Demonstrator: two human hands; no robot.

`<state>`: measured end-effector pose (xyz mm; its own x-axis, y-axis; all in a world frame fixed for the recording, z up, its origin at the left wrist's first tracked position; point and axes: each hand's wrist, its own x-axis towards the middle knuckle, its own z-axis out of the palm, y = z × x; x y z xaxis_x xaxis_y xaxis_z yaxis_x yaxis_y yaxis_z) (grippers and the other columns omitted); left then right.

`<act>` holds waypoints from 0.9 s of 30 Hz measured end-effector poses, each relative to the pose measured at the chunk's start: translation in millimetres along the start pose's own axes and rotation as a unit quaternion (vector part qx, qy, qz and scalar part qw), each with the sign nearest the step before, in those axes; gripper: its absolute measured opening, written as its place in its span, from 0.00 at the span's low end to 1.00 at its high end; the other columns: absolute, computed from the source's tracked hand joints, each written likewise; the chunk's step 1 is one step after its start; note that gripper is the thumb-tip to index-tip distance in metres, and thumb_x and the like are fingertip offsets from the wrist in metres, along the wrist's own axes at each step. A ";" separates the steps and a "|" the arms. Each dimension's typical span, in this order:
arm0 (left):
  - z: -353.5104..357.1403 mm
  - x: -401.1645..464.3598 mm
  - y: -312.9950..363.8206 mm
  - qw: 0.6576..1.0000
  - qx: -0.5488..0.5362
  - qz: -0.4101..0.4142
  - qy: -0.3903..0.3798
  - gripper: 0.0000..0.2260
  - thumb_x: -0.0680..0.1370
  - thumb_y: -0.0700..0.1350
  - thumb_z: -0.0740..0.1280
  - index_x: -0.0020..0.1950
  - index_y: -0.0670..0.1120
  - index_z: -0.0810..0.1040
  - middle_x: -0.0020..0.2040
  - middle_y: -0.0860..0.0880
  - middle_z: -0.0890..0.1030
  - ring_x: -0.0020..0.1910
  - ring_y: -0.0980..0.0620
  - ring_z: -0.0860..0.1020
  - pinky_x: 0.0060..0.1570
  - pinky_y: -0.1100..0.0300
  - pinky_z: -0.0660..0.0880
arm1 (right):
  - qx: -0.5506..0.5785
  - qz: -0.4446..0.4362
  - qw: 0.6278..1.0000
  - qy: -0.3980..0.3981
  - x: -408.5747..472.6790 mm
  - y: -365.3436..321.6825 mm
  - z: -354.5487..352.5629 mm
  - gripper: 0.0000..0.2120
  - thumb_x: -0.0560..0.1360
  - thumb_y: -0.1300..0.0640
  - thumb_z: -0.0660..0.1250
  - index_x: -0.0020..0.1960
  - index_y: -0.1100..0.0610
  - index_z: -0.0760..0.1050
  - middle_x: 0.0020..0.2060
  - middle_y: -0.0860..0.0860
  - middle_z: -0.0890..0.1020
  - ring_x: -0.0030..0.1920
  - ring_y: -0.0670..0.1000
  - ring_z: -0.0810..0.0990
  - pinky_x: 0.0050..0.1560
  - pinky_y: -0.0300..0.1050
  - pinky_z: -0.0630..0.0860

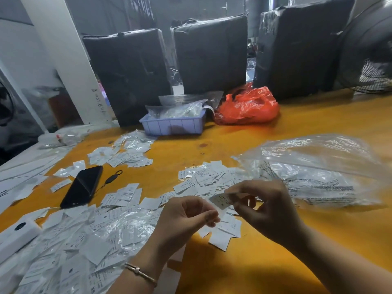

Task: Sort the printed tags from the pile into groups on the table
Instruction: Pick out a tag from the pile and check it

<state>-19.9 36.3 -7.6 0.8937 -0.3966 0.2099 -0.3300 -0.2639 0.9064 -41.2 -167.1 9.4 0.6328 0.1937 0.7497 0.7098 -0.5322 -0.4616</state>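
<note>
A big loose pile of white printed tags [84,240] covers the lower left of the yellow table [297,124]. Smaller groups of tags lie at the middle [207,177], at the back left [125,153] and just under my hands [224,230]. My right hand [265,206] pinches one small white tag [221,200] between thumb and fingers above the table. My left hand [186,217] is close beside it with curled fingers, its fingertips at the tag's lower edge; a bracelet sits on that wrist.
A black phone [82,186] with a lanyard lies left of centre. A white device [17,232] sits at the left edge. A clear plastic bag [314,170] lies right, a purple tray [172,123] and orange bag [248,107] at the back, before black wrapped bundles.
</note>
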 end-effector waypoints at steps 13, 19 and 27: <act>-1.4 -1.9 2.3 0.999 -0.022 -0.027 0.005 0.03 0.72 0.48 0.74 0.42 0.50 0.85 0.38 0.52 0.86 0.38 0.54 0.85 0.38 0.68 0.77 | 0.104 0.111 0.985 -0.085 -0.5 5.7 6.2 0.09 0.70 0.62 0.72 0.46 0.50 0.83 0.36 0.46 0.82 0.35 0.47 0.77 0.31 0.36 0.69; -5.2 -0.7 0.8 0.995 -0.065 -0.062 0.030 0.07 0.70 0.51 0.72 0.41 0.48 0.85 0.40 0.52 0.86 0.38 0.54 0.85 0.36 0.70 0.76 | 0.083 0.108 0.991 0.006 2.5 1.2 0.8 0.12 0.68 0.61 0.70 0.48 0.47 0.82 0.39 0.40 0.83 0.38 0.45 0.80 0.32 0.37 0.74; -3.0 -2.8 5.0 0.994 -0.086 -0.059 0.046 0.01 0.73 0.39 0.73 0.43 0.43 0.85 0.38 0.49 0.86 0.36 0.54 0.84 0.34 0.71 0.75 | 0.064 0.154 0.986 -0.011 0.6 -0.2 5.5 0.16 0.69 0.67 0.72 0.46 0.46 0.83 0.37 0.41 0.83 0.36 0.44 0.79 0.30 0.32 0.71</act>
<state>-23.2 38.7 -2.5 0.9496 -0.2879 0.1241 -0.1719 -0.1472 0.9741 -39.2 -162.3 7.3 0.8304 0.0573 0.5542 0.5146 -0.4601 -0.7235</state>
